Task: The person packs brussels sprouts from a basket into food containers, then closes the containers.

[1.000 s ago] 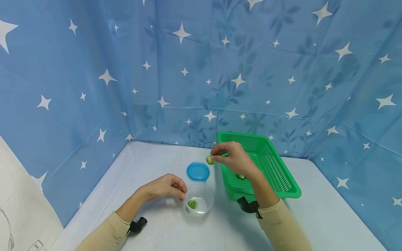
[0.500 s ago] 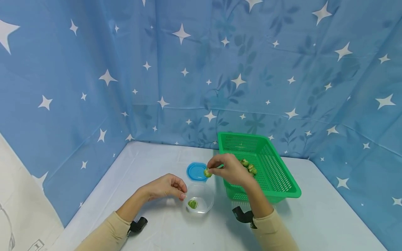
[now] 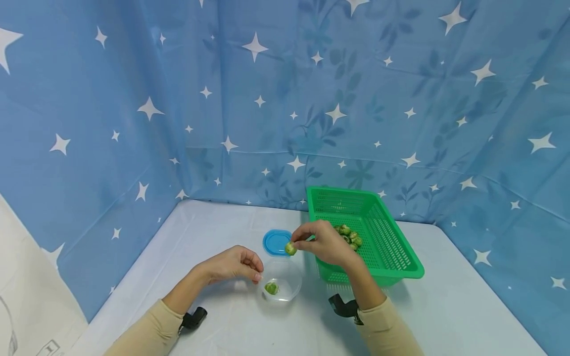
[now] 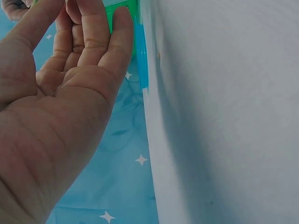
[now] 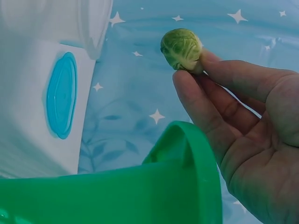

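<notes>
My right hand (image 3: 321, 242) pinches a Brussels sprout (image 5: 181, 50) between thumb and fingertips, in the air near the blue lid (image 3: 276, 242). In the right wrist view the sprout's pale cut stem faces the fingers. My left hand (image 3: 233, 266) is at the left side of a clear plastic container (image 3: 291, 279), thumb and fingertips gripping its rim. One sprout (image 3: 271, 288) lies inside that container. Seen from the left wrist, the palm (image 4: 60, 116) is in plain view while the pinching fingertips run out of frame.
A green perforated basket (image 3: 392, 237) stands at the right, with several Brussels sprouts (image 3: 354, 237) in it. The blue lid lies flat on the white table (image 3: 213, 222) just behind the container. A blue star-patterned curtain (image 3: 267, 123) rises behind the table.
My right hand has moved left and toward me with the sprout, away from over the basket, uncovering the sprouts inside. The left hand has stayed at the container.
</notes>
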Demonstrator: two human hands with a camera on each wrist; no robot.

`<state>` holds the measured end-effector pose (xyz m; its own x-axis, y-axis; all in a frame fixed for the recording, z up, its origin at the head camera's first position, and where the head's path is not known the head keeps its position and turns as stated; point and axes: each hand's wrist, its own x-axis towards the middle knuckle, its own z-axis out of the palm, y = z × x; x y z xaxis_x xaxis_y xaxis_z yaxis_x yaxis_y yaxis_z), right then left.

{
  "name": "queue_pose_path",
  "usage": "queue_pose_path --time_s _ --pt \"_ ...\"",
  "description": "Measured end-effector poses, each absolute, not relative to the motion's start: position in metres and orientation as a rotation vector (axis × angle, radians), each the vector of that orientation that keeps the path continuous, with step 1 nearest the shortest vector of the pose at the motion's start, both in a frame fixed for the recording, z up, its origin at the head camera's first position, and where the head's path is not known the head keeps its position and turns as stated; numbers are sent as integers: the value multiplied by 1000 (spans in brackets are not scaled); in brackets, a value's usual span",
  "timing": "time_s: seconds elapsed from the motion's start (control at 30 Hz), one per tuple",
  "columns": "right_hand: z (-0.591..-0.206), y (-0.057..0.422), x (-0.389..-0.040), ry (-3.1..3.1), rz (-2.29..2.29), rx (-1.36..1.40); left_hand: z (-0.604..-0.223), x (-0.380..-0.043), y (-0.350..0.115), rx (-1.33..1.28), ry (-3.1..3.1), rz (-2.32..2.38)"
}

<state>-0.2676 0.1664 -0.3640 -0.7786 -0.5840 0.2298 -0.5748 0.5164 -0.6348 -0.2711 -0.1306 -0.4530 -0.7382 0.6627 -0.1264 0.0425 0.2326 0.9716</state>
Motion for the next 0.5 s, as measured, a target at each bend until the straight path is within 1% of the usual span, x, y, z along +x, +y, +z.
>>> queue_pose_path --time_s 0.5 --pt "-374 157 -266 2692 -1053 -1100 -454 -270 -130 646 1986 1545"
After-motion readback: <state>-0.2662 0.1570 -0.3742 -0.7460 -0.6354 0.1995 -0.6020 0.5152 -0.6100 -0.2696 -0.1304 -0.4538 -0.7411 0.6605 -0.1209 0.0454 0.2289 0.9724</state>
